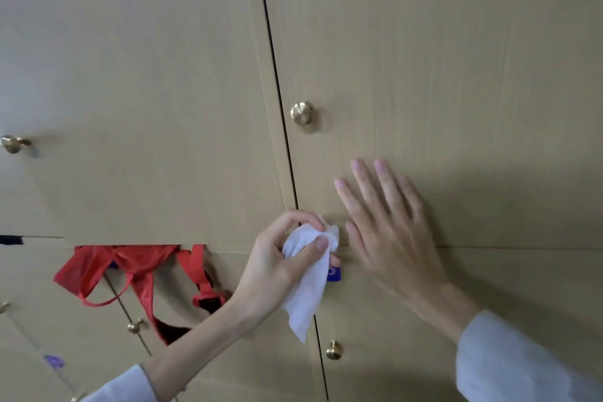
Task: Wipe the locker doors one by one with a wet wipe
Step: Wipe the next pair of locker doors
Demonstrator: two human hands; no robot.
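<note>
Near the lower middle of the frame, a crumpled white wet wipe point(310, 268) is being pinched by the left hand point(280, 258), thumb and fingertips curled round its bunched top while the loose tail is hanging down toward the bottom of the frame. So the wipe's long axis is running roughly top to bottom. The bunched end is being held right at the bottom left corner of the big beige wood-grain locker door point(440, 75) filling the right of the frame, just beside the dark vertical gap.

The right hand point(388, 222) is being laid flat on that same door, fingers straight and spread, nothing being held. It's just beside the wipe, to its right, apparently steadying the door.

The relation that matters, probably: the unwiped face of that door is lying up and to the right of the wipe, past the round brass knob point(302, 112), so the left hand is the one placed for the stroke, and the flat right hand is sitting in its way.

In the lower left, some red fabric with straps point(137, 271) is being left dangling out of a locker, caught at the door edge. What else is inside can't be told. A small blue label point(334, 272) is being half hidden behind the wipe.
</note>
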